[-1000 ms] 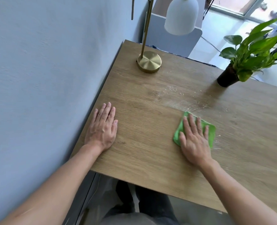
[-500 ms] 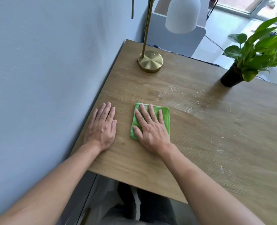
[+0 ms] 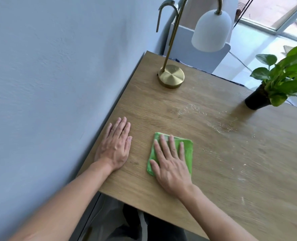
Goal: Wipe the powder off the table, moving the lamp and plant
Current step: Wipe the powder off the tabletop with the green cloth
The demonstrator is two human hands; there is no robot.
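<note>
R hand (image 3: 170, 164) flat on green cloth (image 3: 187, 150) – powder (image 3: 221, 126) prob just beyond, far-right

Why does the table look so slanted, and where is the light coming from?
Head view: the wide-angle lens skews the table and wall; daylight enters from the window at top right, overexposed, casting the plant shadow toward the camera and leaving a sheen on the wood.

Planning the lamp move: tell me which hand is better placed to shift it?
Left. The left hand lies flat and free, nearer the lamp; the right hand presses the green cloth.
</note>
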